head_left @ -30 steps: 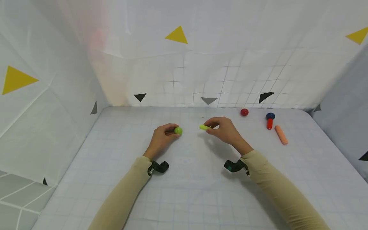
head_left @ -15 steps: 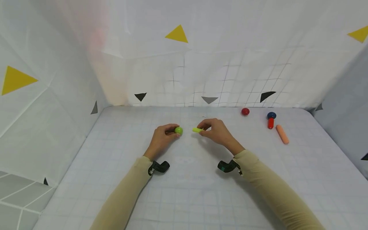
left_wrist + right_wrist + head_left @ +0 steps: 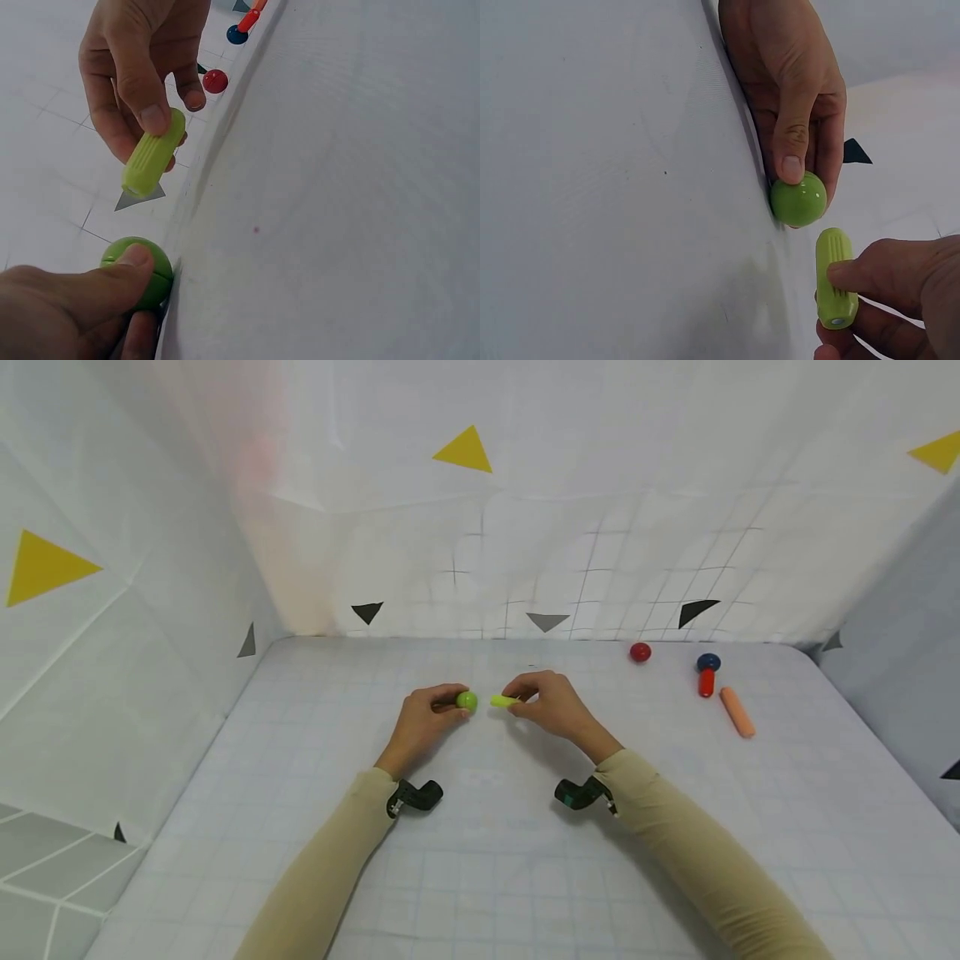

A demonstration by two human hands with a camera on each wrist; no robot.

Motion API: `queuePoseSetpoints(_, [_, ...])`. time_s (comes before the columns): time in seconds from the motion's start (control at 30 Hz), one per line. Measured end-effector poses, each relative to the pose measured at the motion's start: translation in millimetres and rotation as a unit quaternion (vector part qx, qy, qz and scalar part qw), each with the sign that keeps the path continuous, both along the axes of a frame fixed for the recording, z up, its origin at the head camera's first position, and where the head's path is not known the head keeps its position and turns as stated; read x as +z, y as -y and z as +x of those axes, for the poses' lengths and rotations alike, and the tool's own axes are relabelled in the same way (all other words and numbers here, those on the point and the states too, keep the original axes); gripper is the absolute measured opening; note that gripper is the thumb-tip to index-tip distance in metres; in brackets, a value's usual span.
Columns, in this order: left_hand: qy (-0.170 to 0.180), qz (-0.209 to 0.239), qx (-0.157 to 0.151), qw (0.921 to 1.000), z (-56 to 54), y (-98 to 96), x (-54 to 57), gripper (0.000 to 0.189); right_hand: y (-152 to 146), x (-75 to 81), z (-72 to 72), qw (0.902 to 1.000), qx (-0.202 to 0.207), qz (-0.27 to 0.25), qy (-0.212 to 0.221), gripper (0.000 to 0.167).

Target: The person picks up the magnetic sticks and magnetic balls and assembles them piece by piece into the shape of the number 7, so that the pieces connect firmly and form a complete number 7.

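Observation:
My left hand (image 3: 422,722) pinches a glossy green ball (image 3: 467,701) between thumb and fingers, low at the white table. A seam runs round the ball (image 3: 150,274) in the left wrist view. To its right, my right hand (image 3: 555,706) pinches a short yellow-green ribbed stick (image 3: 502,701), whose free end points at the ball. A small gap separates the two. In the right wrist view, the stick (image 3: 834,281) has rounded ends and a small pale spot on its nearer end. The ball partly hides the left fingers behind it.
Back right on the white table (image 3: 480,877) lie a red ball (image 3: 640,652), a dark blue ball (image 3: 708,662) with a red stick (image 3: 707,683) against it, and an orange stick (image 3: 737,712). White sheet walls rise behind and at both sides.
My right hand has moved left with the yellow-green stick, narrowing the gap to the green ball. My left hand and the ball have stayed nearly still.

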State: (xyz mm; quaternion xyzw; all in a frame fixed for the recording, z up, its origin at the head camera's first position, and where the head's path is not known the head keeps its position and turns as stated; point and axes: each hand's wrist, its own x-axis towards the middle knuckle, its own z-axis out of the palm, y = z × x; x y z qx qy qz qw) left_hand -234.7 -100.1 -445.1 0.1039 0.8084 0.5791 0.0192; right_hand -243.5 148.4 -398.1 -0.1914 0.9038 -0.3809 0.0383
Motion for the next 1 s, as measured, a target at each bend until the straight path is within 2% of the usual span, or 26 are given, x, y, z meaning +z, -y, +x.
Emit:
queuePoseSetpoints(0.47, [-0.004, 0.0, -0.001, 1.0, -0.6, 1.5, -0.4, 0.038, 9.7, -10.6, -5.0, 1.0, -0.004, -0.005, -0.001, 0.018])
queuePoseSetpoints(1.0, [-0.006, -0.001, -0.006, 1.0, -1.7, 1.6, -1.2, 0.039, 19.8, -12.6, -5.0, 0.9999, 0.004, -0.015, -0.004, 0.018])
